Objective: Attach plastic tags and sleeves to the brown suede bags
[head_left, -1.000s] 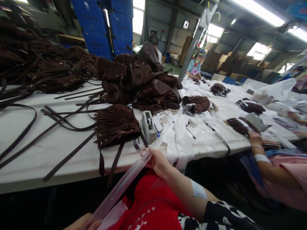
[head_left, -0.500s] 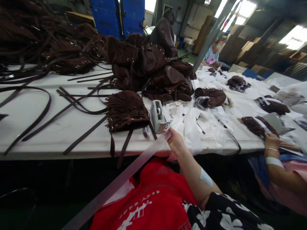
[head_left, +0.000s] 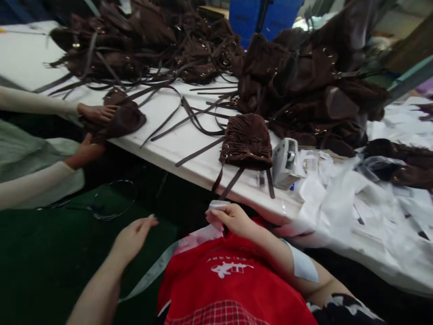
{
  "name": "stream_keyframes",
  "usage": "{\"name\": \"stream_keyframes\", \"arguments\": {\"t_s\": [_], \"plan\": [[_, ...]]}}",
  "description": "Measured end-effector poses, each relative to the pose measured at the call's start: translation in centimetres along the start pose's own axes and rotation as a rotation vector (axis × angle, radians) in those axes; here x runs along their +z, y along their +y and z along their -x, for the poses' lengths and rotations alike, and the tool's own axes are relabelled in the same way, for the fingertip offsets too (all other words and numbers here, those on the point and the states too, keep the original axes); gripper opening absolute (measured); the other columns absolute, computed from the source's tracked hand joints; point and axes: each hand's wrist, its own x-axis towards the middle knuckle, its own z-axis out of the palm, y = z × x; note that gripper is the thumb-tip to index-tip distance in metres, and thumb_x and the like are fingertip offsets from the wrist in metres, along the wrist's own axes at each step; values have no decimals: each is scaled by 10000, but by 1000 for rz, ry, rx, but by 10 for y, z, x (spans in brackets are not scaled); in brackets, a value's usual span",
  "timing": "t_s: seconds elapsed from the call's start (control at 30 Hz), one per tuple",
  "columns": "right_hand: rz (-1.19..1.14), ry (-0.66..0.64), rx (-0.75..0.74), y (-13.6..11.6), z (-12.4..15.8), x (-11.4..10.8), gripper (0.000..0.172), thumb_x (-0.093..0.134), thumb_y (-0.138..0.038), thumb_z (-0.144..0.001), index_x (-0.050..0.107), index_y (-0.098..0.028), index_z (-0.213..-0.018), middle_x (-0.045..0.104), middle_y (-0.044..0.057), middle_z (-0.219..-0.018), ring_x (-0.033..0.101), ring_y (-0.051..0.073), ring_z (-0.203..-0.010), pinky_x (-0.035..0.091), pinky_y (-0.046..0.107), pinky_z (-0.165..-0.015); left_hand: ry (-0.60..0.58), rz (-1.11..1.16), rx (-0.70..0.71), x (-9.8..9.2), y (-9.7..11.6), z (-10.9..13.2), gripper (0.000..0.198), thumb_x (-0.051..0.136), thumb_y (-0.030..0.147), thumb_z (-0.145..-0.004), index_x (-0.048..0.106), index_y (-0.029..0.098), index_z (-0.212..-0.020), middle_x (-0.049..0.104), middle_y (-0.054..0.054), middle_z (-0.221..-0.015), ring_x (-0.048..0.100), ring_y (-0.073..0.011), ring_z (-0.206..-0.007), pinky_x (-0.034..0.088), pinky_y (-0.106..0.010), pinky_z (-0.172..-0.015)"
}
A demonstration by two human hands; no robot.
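Note:
My right hand (head_left: 233, 219) is closed around a translucent white plastic strip (head_left: 161, 261), with a folded part showing above its fingers. The rest of the strip hangs in front of the red apron and trails down left, passing behind my left forearm. My left hand (head_left: 133, 239) is raised left of the apron, apart from the right one. Its thumb and fingers are drawn together at the tips, and I cannot make out anything between them. Nearest on the table edge lies a dark brown fringed bag (head_left: 248, 140), its straps hanging over. Beside it stands a grey tape dispenser (head_left: 284, 164).
Brown bags (head_left: 304, 81) are heaped along the white table (head_left: 203, 160), with loose straps spread across it. White paper and plastic sheets (head_left: 334, 198) cover the right side. At left, a co-worker's hands (head_left: 98, 113) rest on another brown bag (head_left: 126, 119).
The view has swung left, and my left hand has come into sight. My right hand has drawn back from the table edge toward the apron; the strip, taut before, now hangs slack and curved.

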Motion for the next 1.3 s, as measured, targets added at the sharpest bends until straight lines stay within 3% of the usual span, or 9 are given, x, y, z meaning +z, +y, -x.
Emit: {"name": "stream_keyframes", "arguments": {"t_s": [0.07, 0.17, 0.27, 0.43, 0.83, 0.9, 1.03, 1.1, 1.3], "plan": [[105, -175, -9, 3, -6, 23, 392, 498, -476, -931, 747, -178, -884, 698, 20, -785, 615, 159, -721, 470, 272, -710, -219, 118, 71, 23, 8, -3, 531, 460, 580, -902, 757, 181, -716, 754, -50, -813, 698, -261, -895, 536, -362, -865], [211, -284, 15, 12, -7, 44, 398, 462, -447, -955, 729, -159, -888, 674, 21, -755, 576, 144, -665, 447, 253, -647, -456, 304, 178, 59, 31, -6, 481, 465, 541, -907, 778, 176, -879, 773, -86, -874, 713, -248, -868, 546, -352, -833], [305, -358, 64, 22, -4, 52, 357, 456, -405, -961, 723, -172, -918, 677, 25, -767, 583, 148, -672, 436, 240, -622, -296, 372, 145, 77, 42, -8, 345, 593, 451, -854, 763, 171, -962, 772, -89, -959, 710, -244, -920, 541, -343, -842], [346, -404, 152, 30, -11, 59, 311, 470, -356, -950, 716, -177, -884, 697, 23, -778, 615, 154, -694, 456, 239, -652, -15, 346, 249, 64, 30, -21, 291, 579, 407, -870, 732, 167, -933, 752, -71, -895, 691, -216, -854, 537, -321, -803], [511, -538, 147, 45, -38, 96, 233, 533, -326, -907, 719, -189, -882, 708, 31, -760, 622, 160, -665, 428, 235, -591, 121, 460, 158, 6, 13, -32, 292, 662, 429, -808, 727, 153, -880, 747, -73, -852, 692, -214, -807, 543, -283, -705], [426, -388, 128, 45, -47, 94, 219, 615, -352, -859, 701, -205, -996, 706, 26, -792, 632, 165, -703, 448, 241, -618, 130, 392, 132, -6, 5, -29, 289, 667, 445, -800, 724, 164, -833, 739, -61, -796, 689, -212, -770, 539, -277, -667], [17, 313, 232, 42, -70, 68, 351, 645, -406, -830, 611, -200, -1112, 664, 41, -872, 629, 151, -694, 475, 230, -560, 160, 308, 7, -29, -19, -24, 331, 676, 496, -776, 729, 179, -857, 749, -60, -810, 697, -225, -758, 545, -292, -639], [-249, 533, 332, 44, -77, 52, 301, 628, -410, -844, 585, -186, -1041, 643, 53, -897, 624, 135, -666, 480, 219, -526, 135, 302, -80, -39, -32, -21, 385, 681, 535, -752, 733, 182, -895, 758, -69, -854, 705, -239, -774, 556, -313, -651], [-397, 617, 456, 51, -86, 38, 229, 681, -341, -836, 539, -166, -878, 602, 17, -775, 560, 81, -551, 447, 188, -500, 43, 242, -187, -52, -51, -6, 594, 685, 726, -599, 733, 167, -794, 751, -88, -803, 700, -280, -734, 558, -370, -635]]}}
